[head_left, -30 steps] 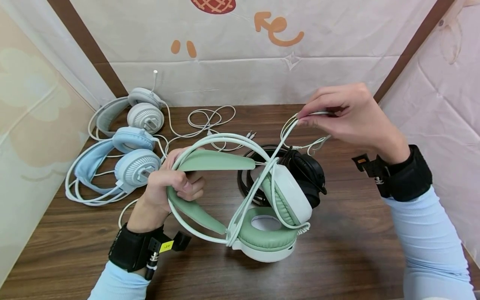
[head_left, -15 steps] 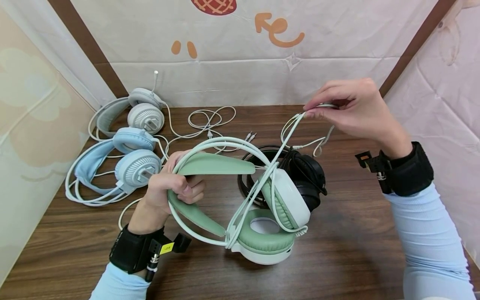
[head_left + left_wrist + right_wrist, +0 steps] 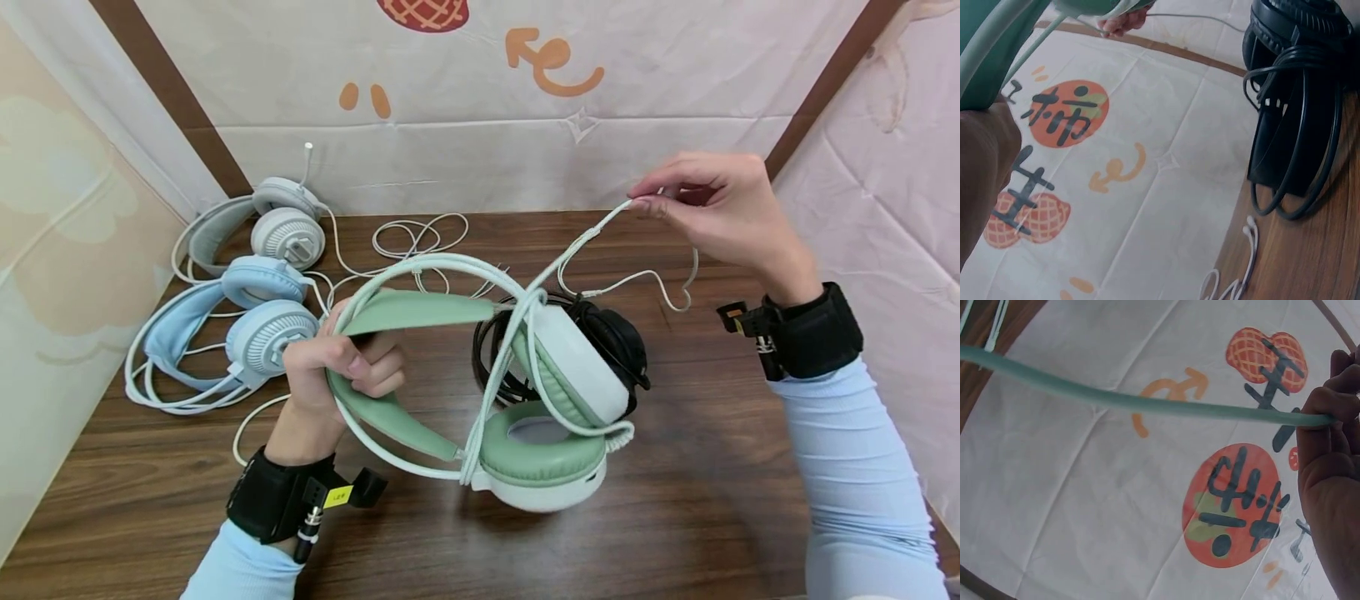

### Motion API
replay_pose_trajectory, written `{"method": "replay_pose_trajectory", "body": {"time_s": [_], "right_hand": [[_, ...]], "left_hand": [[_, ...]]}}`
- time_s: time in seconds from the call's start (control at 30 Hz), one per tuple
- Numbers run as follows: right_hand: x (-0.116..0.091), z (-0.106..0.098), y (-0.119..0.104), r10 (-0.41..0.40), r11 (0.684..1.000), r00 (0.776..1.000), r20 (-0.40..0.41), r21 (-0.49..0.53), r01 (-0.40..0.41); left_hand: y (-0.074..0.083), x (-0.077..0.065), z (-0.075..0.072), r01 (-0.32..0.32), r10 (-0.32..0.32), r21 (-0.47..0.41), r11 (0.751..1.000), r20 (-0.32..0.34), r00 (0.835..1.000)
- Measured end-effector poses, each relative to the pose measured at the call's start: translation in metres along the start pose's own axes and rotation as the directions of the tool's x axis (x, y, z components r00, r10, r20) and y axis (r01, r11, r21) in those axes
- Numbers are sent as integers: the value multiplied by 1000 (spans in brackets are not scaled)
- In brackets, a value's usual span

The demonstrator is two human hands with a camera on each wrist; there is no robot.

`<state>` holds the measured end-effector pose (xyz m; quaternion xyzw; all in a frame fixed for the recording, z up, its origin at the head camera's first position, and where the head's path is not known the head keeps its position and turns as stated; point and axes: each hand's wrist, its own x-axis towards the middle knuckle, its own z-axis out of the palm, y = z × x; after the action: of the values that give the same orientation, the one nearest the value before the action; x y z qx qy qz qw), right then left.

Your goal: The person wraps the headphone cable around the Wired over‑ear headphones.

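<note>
My left hand (image 3: 341,362) grips the headband of green and white headphones (image 3: 585,367), fingers curled round its padded strap. The two ear cups, with green cushions, point to the right above the table. The headphones' pale green cable (image 3: 480,417) is looped around the headband arms and cups. My right hand (image 3: 712,208) pinches this cable up at the back right, between thumb and fingertips. In the right wrist view the cable (image 3: 1166,407) runs taut from those fingers. Its loose end hangs below the right hand and trails on the table.
Black headphones (image 3: 611,346) with a coiled black cable lie behind the green ones. Blue headphones (image 3: 262,333) and grey-white headphones (image 3: 288,233) lie at the left, with a white cable (image 3: 420,242) spread beside them. Printed cloth walls (image 3: 480,167) border the wooden table (image 3: 705,483).
My right hand has drawn the cable farther up and to the right, so a longer single stretch shows. The left hand keeps its hold; the headphones have shifted slightly.
</note>
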<state>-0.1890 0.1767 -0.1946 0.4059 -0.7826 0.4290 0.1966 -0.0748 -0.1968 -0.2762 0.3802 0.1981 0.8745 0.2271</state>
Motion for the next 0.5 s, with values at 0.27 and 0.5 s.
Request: {"method": "replay_pose_trajectory", "body": {"time_s": [0.27, 0.5], "right_hand": [[-9, 10, 3, -24, 993, 994, 104, -109, 35], [-27, 28, -1, -34, 979, 976, 215, -191, 76]], "left_hand": [[-4, 14, 3, -185, 151, -327, 927, -127, 980], [2, 28, 6, -334, 218, -454, 826, -290, 932]]}}
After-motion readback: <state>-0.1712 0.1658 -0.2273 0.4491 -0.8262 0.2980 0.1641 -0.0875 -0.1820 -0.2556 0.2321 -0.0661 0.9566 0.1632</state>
